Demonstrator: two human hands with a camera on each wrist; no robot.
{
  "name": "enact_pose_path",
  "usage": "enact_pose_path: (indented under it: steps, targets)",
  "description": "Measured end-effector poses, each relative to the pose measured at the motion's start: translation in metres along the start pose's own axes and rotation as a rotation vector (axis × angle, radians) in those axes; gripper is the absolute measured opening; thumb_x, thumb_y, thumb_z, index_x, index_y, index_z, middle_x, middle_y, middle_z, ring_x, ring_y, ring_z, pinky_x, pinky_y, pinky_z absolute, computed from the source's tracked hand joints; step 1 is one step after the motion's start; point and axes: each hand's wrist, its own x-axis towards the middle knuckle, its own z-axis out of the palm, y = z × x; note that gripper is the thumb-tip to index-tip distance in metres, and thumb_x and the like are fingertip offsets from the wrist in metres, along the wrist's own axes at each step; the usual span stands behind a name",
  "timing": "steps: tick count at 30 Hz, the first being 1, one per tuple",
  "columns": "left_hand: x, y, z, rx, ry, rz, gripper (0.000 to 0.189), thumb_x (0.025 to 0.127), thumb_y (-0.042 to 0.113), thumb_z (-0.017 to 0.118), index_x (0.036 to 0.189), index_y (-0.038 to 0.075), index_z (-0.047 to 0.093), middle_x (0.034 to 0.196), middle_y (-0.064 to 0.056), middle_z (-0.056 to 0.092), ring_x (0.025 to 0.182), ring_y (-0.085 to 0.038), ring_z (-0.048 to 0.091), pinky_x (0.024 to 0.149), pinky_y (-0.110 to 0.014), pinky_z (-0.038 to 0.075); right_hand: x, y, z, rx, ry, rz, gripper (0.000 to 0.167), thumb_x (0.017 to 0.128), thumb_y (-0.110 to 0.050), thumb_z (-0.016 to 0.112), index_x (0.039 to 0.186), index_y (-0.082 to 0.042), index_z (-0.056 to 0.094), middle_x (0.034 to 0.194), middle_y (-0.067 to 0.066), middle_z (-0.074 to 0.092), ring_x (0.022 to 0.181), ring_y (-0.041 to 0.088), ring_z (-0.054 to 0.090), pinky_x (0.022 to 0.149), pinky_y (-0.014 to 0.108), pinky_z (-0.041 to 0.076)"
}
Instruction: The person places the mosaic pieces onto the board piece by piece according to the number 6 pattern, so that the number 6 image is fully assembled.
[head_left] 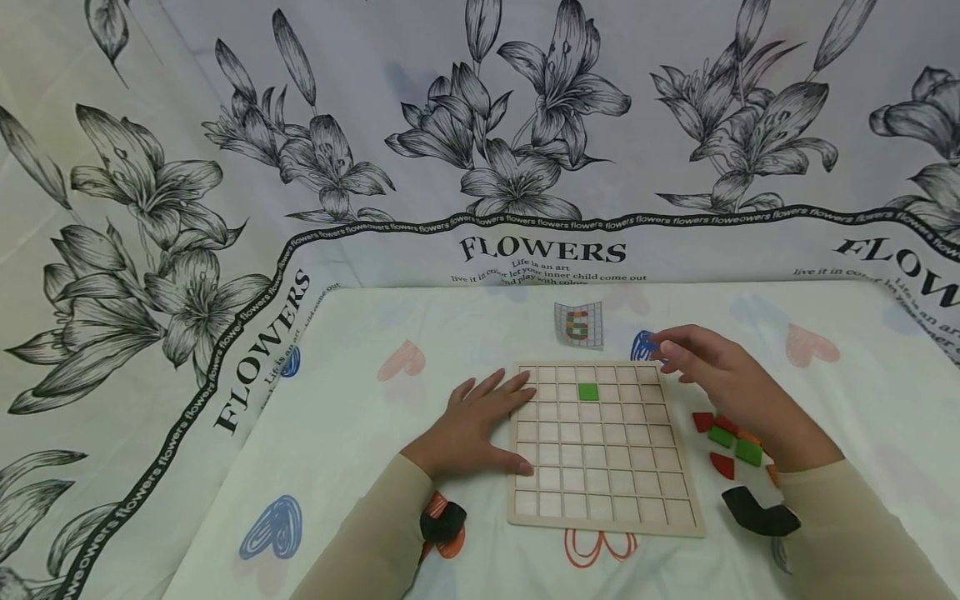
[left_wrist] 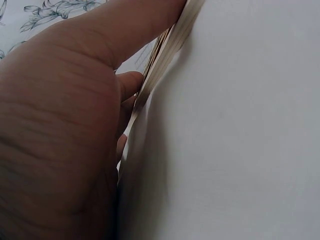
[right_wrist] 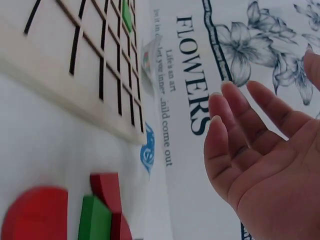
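A wooden grid board [head_left: 573, 479] lies on the cloth, and one green square tile [head_left: 588, 392] sits in a cell near its far edge. My left hand [head_left: 476, 425] rests on the board's left edge, fingers spread and thumb touching the rim. In the left wrist view, the thumb and fingers lie along the board's side [left_wrist: 162, 60]. My right hand [head_left: 716, 375] hovers by the far right corner. Its fingers are loosely bent in the right wrist view, with nothing in the palm [right_wrist: 280, 175]. Below it are loose pieces, including a green block [head_left: 748, 452] and a red quarter-round piece [head_left: 722, 466].
Beyond the board lies a small card [head_left: 578, 325] showing a coloured pattern on a grid. More red and orange pieces are partly hidden by the right forearm. A curtain [head_left: 540, 183] printed with flowers hangs behind the heart-patterned cloth [head_left: 345, 467].
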Motion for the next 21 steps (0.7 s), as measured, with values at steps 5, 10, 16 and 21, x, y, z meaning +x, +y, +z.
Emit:
enact_pose_path:
  steps: [5,10,16,21]
  targets:
    - [0.0,0.001,-0.001,-0.002,-0.001,-0.005,0.11,0.083,0.084,0.074,0.173,0.034,0.034,0.179,0.021,0.012,0.165,-0.013,0.0,0.128,-0.056,0.002,-0.006,0.011,-0.008,-0.03,0.011,0.053,0.051,0.118,-0.039,0.049,0.154,-0.004,0.055,0.141,0.021,0.065,0.124,0.037,0.061,0.094,0.035,0.056]
    - [0.0,0.001,-0.001,-0.004,-0.002,-0.007,0.11,0.083,0.083,0.074,0.173,0.033,0.034,0.179,0.02,0.012,0.165,-0.014,0.001,0.128,-0.057,0.002,-0.012,0.025,-0.014,-0.049,0.022,0.063,0.049,0.118,-0.035,0.05,0.154,-0.002,0.055,0.141,0.023,0.065,0.124,0.043,0.06,0.092,0.03,0.056]
    - [0.0,0.001,-0.001,-0.009,-0.001,-0.003,0.11,0.083,0.082,0.076,0.173,0.033,0.034,0.179,0.019,0.013,0.165,-0.014,0.001,0.128,-0.057,0.002,-0.017,0.042,-0.019,-0.066,0.027,0.068,0.048,0.118,-0.032,0.05,0.154,-0.001,0.055,0.141,0.023,0.064,0.129,0.043,0.058,0.091,0.013,0.048]
    - [0.0,0.001,-0.001,-0.005,0.001,0.001,0.11,0.083,0.082,0.075,0.173,0.033,0.034,0.179,0.019,0.013,0.165,-0.014,0.0,0.128,-0.057,0.002,-0.018,0.052,-0.02,-0.071,-0.004,0.172,0.055,0.117,-0.041,0.052,0.155,-0.001,0.054,0.148,0.026,0.058,0.135,0.047,0.051,0.103,0.045,0.053]
